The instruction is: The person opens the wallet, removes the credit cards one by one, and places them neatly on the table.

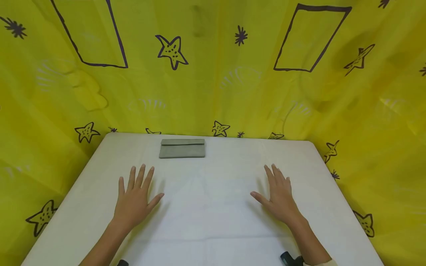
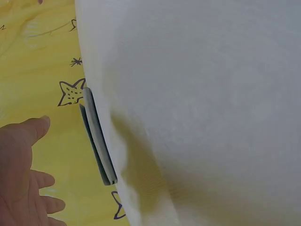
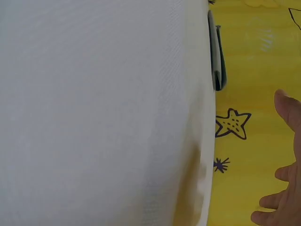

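Note:
A flat, grey-green rectangular folded item (image 1: 182, 149) lies near the far edge of the white table, its upper strip overlapping like a flap. Seen edge-on in the left wrist view, the folded item (image 2: 99, 136) shows two layers; its exact kind cannot be told. My left hand (image 1: 133, 203) hovers above the table with fingers spread, nearer to the item and in front of it to the left. My right hand (image 1: 281, 199) is likewise raised on the right side, fingers straight and thumb out. Both hands hold nothing, and their shadows fall on the tabletop.
The white-covered table (image 1: 206, 218) has rounded far corners. A yellow curtain (image 1: 206, 92) printed with stars and dark outlined shapes surrounds its back and sides. A dark wrist device (image 1: 291, 259) shows beside the right forearm.

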`<action>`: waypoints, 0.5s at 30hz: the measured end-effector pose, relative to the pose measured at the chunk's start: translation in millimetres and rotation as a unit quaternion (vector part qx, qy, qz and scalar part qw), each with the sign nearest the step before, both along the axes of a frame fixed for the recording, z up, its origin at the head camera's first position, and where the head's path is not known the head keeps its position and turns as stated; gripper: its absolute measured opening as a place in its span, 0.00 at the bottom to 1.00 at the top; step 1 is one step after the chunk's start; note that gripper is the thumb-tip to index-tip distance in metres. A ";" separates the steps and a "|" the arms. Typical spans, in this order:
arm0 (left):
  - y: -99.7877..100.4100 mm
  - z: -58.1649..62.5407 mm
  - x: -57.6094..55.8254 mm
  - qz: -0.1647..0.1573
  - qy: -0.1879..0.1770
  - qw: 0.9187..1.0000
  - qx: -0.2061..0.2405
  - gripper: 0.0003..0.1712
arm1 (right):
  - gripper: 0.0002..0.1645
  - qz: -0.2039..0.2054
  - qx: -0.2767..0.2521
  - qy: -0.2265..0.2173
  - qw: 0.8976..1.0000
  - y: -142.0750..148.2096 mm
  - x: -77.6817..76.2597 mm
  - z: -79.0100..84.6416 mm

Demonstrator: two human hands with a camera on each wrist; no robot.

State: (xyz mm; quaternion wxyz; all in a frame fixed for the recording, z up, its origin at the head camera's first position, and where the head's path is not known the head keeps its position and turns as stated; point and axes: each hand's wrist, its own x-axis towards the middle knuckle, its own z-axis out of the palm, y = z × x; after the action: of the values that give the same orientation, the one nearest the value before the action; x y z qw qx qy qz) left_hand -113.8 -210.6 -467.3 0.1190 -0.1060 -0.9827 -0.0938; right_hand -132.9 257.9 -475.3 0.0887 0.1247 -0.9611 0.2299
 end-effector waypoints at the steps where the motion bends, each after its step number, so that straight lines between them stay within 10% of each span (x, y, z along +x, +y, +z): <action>1: 0.6 0.4 -0.9 0.000 -0.001 1.000 0.003 0.53 | 0.61 0.004 -0.006 0.000 1.000 -1.7 -1.3 0.6; 15: 11.1 5.4 -18.6 -0.004 -0.035 0.998 0.052 0.49 | 0.53 0.040 -0.087 -0.007 0.995 -32.4 -17.9 1.9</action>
State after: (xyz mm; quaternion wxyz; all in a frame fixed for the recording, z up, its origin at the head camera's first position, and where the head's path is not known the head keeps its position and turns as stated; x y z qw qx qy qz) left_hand -132.5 -199.6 -461.8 0.0896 -0.1004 -0.9796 -0.1490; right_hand -150.7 225.5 -473.4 0.0832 0.1531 -0.9325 0.3165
